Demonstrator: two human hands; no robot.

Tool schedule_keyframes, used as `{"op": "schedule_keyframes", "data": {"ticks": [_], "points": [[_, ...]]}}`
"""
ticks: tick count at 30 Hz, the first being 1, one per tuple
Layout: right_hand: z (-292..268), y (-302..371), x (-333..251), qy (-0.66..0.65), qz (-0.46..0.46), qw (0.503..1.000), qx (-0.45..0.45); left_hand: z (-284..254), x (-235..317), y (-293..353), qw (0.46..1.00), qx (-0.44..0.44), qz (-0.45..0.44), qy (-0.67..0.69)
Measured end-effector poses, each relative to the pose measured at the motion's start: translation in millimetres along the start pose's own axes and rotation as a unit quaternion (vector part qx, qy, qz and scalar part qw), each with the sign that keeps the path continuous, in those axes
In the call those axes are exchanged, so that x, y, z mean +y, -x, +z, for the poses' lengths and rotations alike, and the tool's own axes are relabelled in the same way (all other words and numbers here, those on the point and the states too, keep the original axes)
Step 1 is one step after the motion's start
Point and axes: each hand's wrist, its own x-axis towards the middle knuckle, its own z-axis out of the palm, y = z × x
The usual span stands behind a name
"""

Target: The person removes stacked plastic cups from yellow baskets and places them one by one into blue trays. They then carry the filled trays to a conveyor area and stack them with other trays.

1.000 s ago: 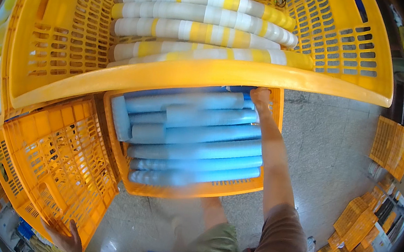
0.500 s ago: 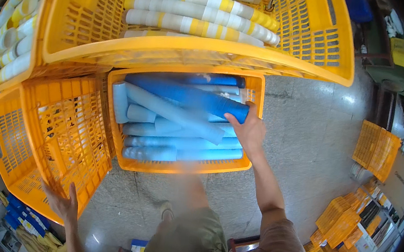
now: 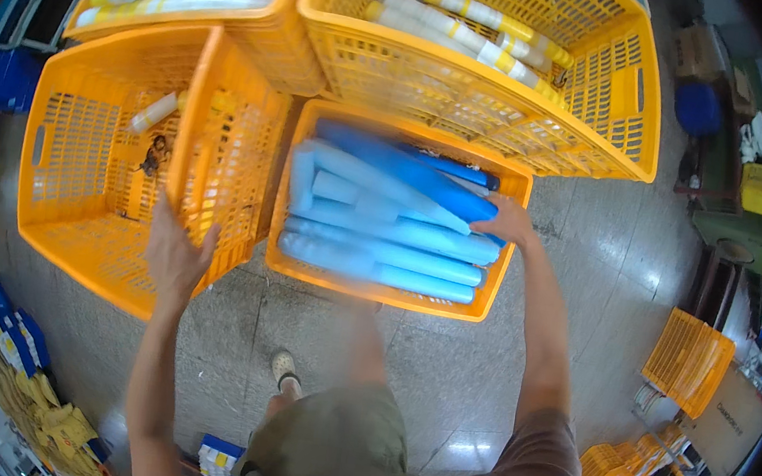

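To the left of the roll crate (image 3: 392, 301), the left crate (image 3: 202, 105) is standing open, with a short white-and-yellow roll (image 3: 154, 112) lying inside. The left hand (image 3: 180, 253) is straddling the left crate's rim, thumb apart from fingers; how firmly it is gripping, I cannot tell. Within the roll crate, the dark blue roll (image 3: 416, 178) is newly slanting across the light blue rolls (image 3: 437, 239), which were lying uncovered a second ago; it is now partly hiding the pile. It is looking long, straight and deeper in colour than its neighbours, its surface blurring. At the roll crate's right side, the right hand (image 3: 507, 222) is closing around the right end of the dark blue roll, holding it.
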Motion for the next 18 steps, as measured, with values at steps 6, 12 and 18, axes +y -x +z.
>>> {"op": "schedule_keyframes", "data": {"ticks": [6,12,18], "points": [[27,202,-54,-0.234,0.117,0.965,0.013,7,-5,5,0.986,0.101,0.063,0.120],[111,402,-225,-0.448,0.075,0.884,0.107,-58,51,92,0.821,0.014,-0.052,0.568],[164,419,-425,-0.547,-0.165,0.820,-0.021,-165,-28,174,0.532,-0.083,-0.056,0.841]]}}
